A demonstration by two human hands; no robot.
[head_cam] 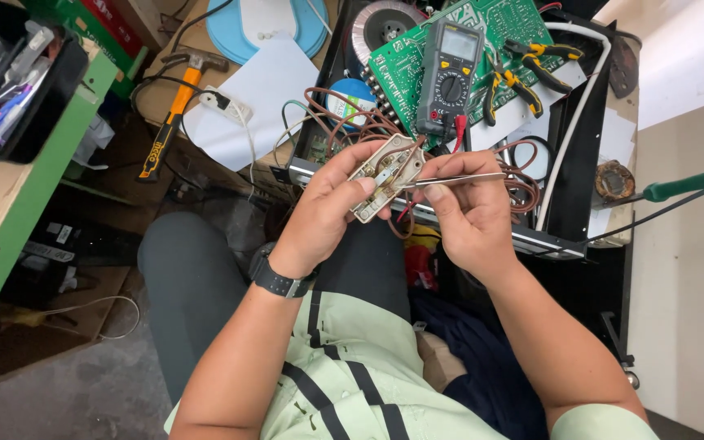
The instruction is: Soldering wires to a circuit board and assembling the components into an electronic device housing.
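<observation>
Over our lap, beyond the hands, sits a black metal chassis [580, 122] carrying a green circuit board [417, 57] and a grey multimeter [448, 73]. Our left hand [327, 208] pinches a small beige rectangular switch block [386, 175] trailing brown wires. Our right hand [470, 216] has its fingers closed around thin steel tweezers [458, 178], tips touching the block.

A single head-mounted camera supplies the only view. It looks steeply down from above the person's own chest and lap, facing forward over the knees toward an opened black chassis [580, 147] at the top of the frame. The range is close: the left hand [332, 208] and right hand [470, 216] sit at mid-frame, with both forearms entering from the bottom edge. A green shelf [10, 220] borders the left edge and pale floor the right. No second view exists, so no overlap applies.
</observation>
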